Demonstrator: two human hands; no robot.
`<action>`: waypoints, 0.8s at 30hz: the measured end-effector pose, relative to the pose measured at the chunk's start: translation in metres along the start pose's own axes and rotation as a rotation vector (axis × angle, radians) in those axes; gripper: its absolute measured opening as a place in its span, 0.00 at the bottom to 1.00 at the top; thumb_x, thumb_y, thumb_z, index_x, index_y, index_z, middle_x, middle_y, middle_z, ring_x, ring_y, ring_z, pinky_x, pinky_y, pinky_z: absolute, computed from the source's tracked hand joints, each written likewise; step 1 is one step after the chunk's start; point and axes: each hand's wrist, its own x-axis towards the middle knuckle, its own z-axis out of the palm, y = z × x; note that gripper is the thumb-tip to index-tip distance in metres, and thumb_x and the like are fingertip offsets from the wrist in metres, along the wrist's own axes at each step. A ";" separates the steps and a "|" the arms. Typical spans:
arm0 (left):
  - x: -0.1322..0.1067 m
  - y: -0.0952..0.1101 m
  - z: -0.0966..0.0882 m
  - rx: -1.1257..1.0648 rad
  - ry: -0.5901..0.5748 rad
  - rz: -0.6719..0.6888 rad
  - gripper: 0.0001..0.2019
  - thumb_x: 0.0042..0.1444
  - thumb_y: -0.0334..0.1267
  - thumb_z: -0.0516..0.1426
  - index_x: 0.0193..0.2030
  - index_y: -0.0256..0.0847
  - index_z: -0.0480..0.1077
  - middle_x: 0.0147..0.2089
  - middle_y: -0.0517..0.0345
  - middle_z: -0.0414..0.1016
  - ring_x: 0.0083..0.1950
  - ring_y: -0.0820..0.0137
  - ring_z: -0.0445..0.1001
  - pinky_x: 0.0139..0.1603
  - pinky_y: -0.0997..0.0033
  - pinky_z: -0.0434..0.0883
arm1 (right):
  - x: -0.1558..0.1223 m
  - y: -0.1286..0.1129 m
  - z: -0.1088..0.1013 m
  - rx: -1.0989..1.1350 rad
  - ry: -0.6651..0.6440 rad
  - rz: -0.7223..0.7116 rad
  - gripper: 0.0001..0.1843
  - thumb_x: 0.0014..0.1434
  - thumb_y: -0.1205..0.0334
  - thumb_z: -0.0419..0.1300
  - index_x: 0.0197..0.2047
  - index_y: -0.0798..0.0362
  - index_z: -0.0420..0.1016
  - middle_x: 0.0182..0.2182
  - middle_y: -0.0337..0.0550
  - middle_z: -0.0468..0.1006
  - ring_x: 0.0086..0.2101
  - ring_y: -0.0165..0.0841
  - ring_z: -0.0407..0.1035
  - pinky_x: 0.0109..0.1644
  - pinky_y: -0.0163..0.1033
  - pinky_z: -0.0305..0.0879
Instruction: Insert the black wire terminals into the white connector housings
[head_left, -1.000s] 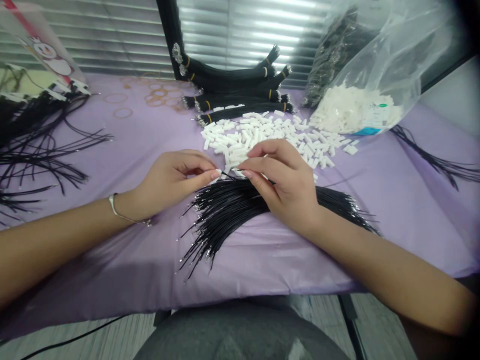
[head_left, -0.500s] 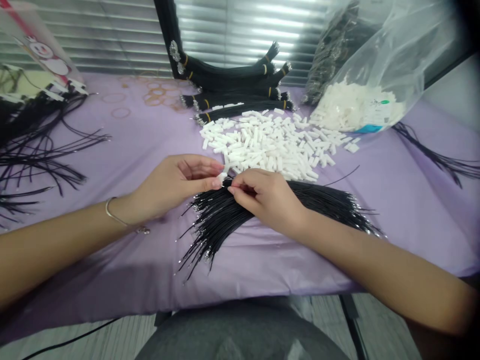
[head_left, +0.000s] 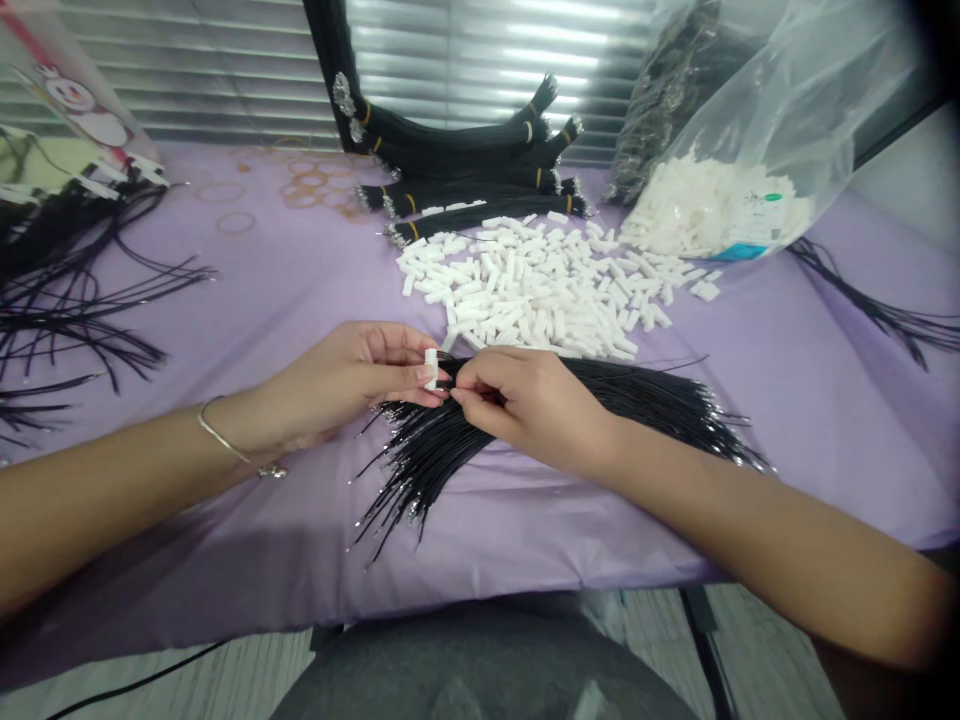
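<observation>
Hands nearly together, fingers inward

L hand & R hand bare, ditto L forearm & R forearm to edge of view. L wrist: thin silver-tone chain bracelet, loose fit, w/ sm. charm cluster; charm shapes too tiny to ID. Btm ctr: dk grey cloth, rounded, prob. lap, w/ paler patches nr lower edge.
</observation>
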 end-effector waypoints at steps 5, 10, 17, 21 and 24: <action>0.001 -0.001 0.001 0.007 -0.011 -0.017 0.13 0.41 0.24 0.64 0.37 0.33 0.72 0.33 0.53 0.78 0.33 0.71 0.77 0.37 0.77 0.73 | 0.000 -0.003 -0.001 -0.017 -0.002 0.034 0.06 0.54 0.70 0.56 0.27 0.61 0.71 0.22 0.38 0.68 0.24 0.24 0.61 0.29 0.30 0.54; 0.003 0.001 0.001 0.017 0.012 -0.046 0.13 0.41 0.24 0.64 0.36 0.33 0.73 0.32 0.53 0.78 0.33 0.71 0.77 0.38 0.76 0.74 | 0.000 0.000 -0.001 -0.040 0.006 -0.001 0.06 0.55 0.70 0.56 0.28 0.61 0.72 0.22 0.38 0.68 0.25 0.24 0.61 0.30 0.30 0.55; 0.006 0.002 -0.001 -0.022 0.030 -0.076 0.10 0.44 0.24 0.63 0.36 0.32 0.73 0.30 0.52 0.78 0.32 0.70 0.78 0.37 0.76 0.75 | 0.002 0.002 0.001 -0.060 0.037 -0.068 0.06 0.57 0.69 0.56 0.31 0.62 0.72 0.25 0.41 0.69 0.27 0.25 0.62 0.31 0.30 0.56; 0.006 0.001 0.001 -0.037 0.031 -0.055 0.14 0.39 0.21 0.64 0.35 0.32 0.72 0.28 0.55 0.77 0.30 0.72 0.77 0.34 0.79 0.74 | 0.004 0.001 0.005 -0.058 0.020 -0.035 0.06 0.58 0.70 0.55 0.32 0.62 0.72 0.25 0.41 0.69 0.27 0.26 0.63 0.32 0.31 0.57; 0.006 0.001 0.001 -0.037 0.036 -0.065 0.14 0.39 0.20 0.64 0.35 0.31 0.72 0.29 0.55 0.77 0.30 0.73 0.77 0.34 0.81 0.74 | 0.004 -0.001 0.007 -0.053 0.008 -0.027 0.07 0.59 0.69 0.54 0.32 0.61 0.71 0.26 0.42 0.70 0.28 0.27 0.63 0.32 0.31 0.57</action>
